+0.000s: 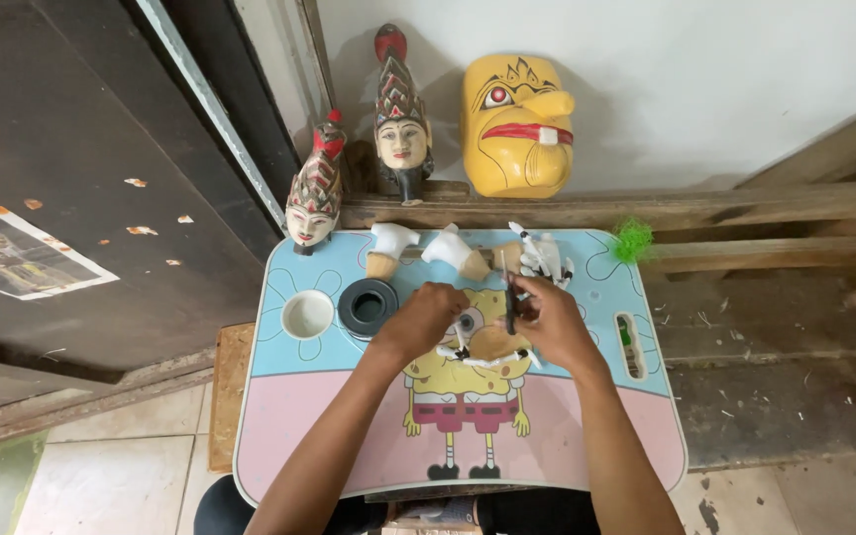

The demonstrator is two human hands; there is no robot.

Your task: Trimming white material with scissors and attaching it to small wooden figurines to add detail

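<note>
Both hands are working at the middle of the small lap counter (279, 416), the one with the pale blue and pink top and a yellow cartoon figure printed on it. The left hand (426, 319) is curling its fingers closed over a small white-painted puppet piece (482, 359), pinning it flat on the counter just below the knuckles (the piece is thin and partly covered, so its exact shape is hard to read). The right hand (552, 322) is pinching a slim dark tool (510, 302), probably a fine brush, fingers closed around it and holding it nearly upright, its lower end sitting right beside the left hand's fingertips.

Further back on the counter, a white cup (307, 314) is standing next to a black round container (368, 306), both just left of the left hand. Behind them, two white-coated carved wooden parts (388, 248) (453, 253) are lying side by side, and a cluster of small white pieces (543, 258) is lying to their right. A tuft of green fibre (632, 240) is sitting at the far right corner.

On the wooden ledge (745, 208) behind, two painted puppet heads (313, 188) (401, 124) are standing upright, and a yellow carved mask (517, 124) is leaning against the white wall.
</note>
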